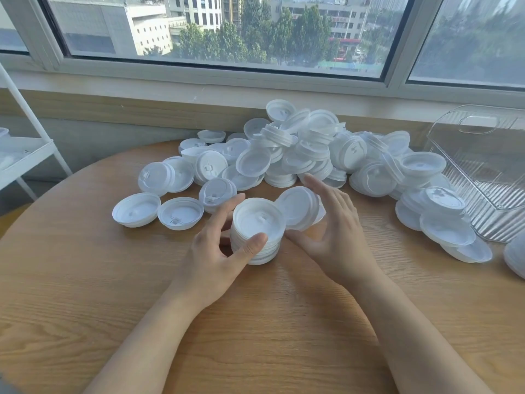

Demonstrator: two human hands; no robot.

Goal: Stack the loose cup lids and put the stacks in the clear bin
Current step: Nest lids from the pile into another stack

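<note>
Head view: the left hand [220, 245] wraps a short stack of white cup lids [257, 233] standing on the round wooden table [85, 280], thumb curled over the near rim, fingers reaching round the far side. Right beside it, the right hand [331, 226] grips a smaller bunch of nested lids [301, 207], tilted on edge and touching the stack's right rim, thumb beneath, fingers arched over the top.

Behind both hands, the loose lid pile [301, 152] sprawls across the back of the table up to the wall under the window [227, 32]. 2 upturned lids [136, 209] sit apart on the left, near the table's curved edge. The clear bin [483, 166] lies tipped at the far right, its ribbed wall just beside the pile's right end, with lids spilling along its front edge. A white shelf frame [25, 155] stands off the table to the left.

Open wood runs wide in front of the forearms, and to the left of the stack.
</note>
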